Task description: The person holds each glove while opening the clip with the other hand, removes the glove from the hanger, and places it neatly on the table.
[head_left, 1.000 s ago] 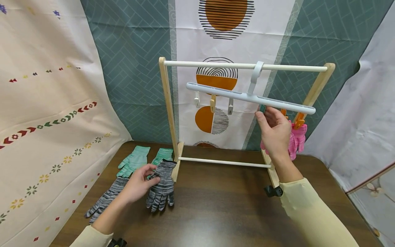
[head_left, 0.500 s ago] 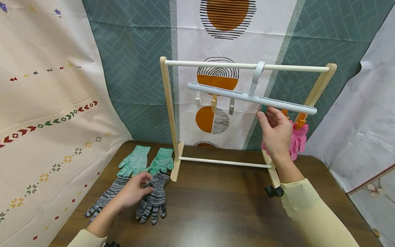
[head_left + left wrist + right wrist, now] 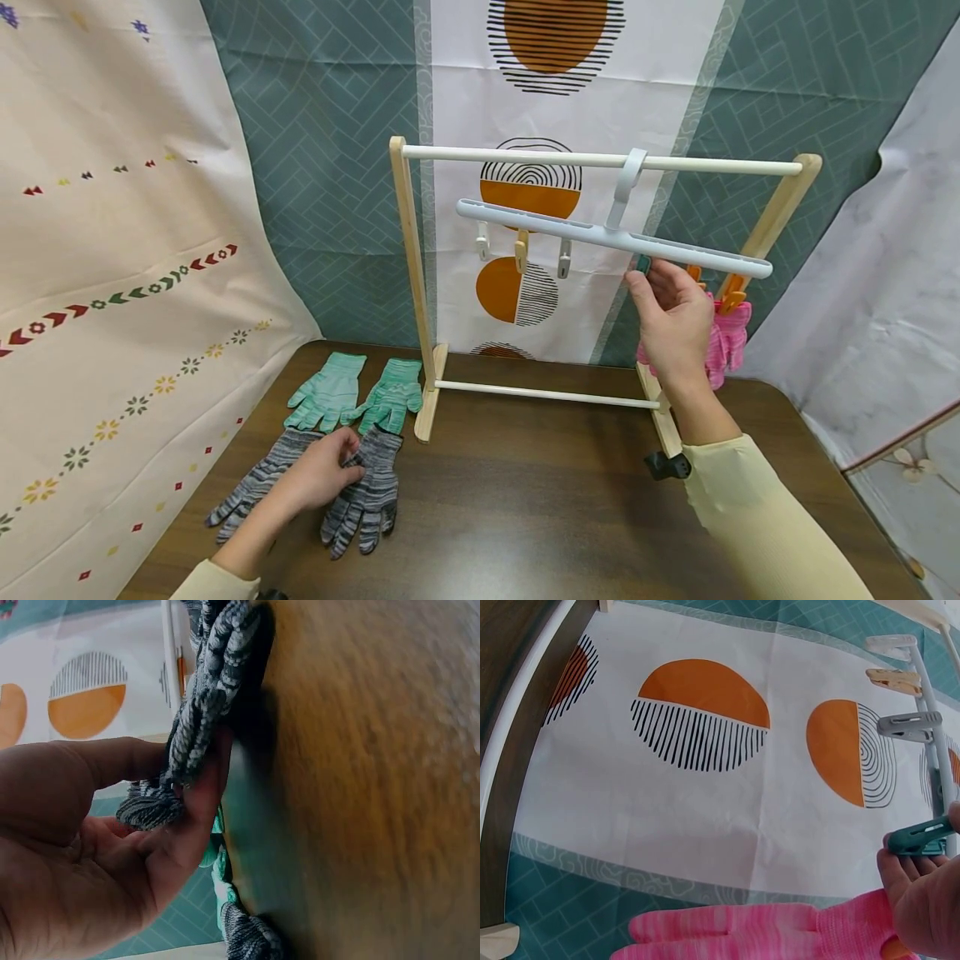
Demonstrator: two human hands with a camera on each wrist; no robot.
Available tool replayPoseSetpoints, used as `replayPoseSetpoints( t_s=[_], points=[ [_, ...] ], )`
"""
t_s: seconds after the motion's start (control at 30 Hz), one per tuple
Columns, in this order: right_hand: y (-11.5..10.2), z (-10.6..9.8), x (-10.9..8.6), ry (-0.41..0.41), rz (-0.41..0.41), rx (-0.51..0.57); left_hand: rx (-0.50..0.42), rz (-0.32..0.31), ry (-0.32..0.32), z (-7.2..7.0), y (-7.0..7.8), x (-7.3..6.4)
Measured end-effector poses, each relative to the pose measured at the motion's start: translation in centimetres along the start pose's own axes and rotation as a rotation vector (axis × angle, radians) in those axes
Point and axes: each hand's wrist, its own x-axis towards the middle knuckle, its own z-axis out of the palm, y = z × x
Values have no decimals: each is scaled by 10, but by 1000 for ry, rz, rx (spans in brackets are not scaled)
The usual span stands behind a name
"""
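Pinching the cuff end of a grey-and-black knit glove (image 3: 365,504) between thumb and fingers, the left hand (image 3: 318,469) is low over the brown table (image 3: 510,500), the glove's own fingers pointing toward the near edge. Left of those fingers, a second grey glove (image 3: 262,483) lies partly beneath the forearm. Just beyond the fingertips, one green glove (image 3: 393,387) lies close to the pinched cuff, and another green glove (image 3: 330,392) rests to its left.

Farther off and raised, the right hand (image 3: 671,321) holds a teal peg (image 3: 919,837) between thumb and fingertips, right under a pale hanger (image 3: 551,225). Beside these fingers, on the right, pink glove fabric (image 3: 727,342) hangs below orange pegs (image 3: 733,296); the hand hides part, so how many gloves cannot be told. Left of the fingers hang a grey peg (image 3: 564,258), a tan peg (image 3: 521,252) and a white peg (image 3: 482,240). Above the fingers, the hanger hooks over the wooden rack (image 3: 413,250), tilting down rightward. Beyond everything hangs a patterned cloth (image 3: 322,167).
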Motion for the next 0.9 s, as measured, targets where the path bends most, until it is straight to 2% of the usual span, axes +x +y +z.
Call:
replayPoseSetpoints(
  t_s=[0.37,0.67,0.9],
  points=[
    [0,-2,-1,0,0,-9,80,-63,12,0,2,-3],
    [-1,-2,-4,-6,-30,-36,133,-120,-14,-1,3,-4],
    [-2,-3,-8,-9,-57,-28,174,-142,-31,-4,2,-4]
  ],
)
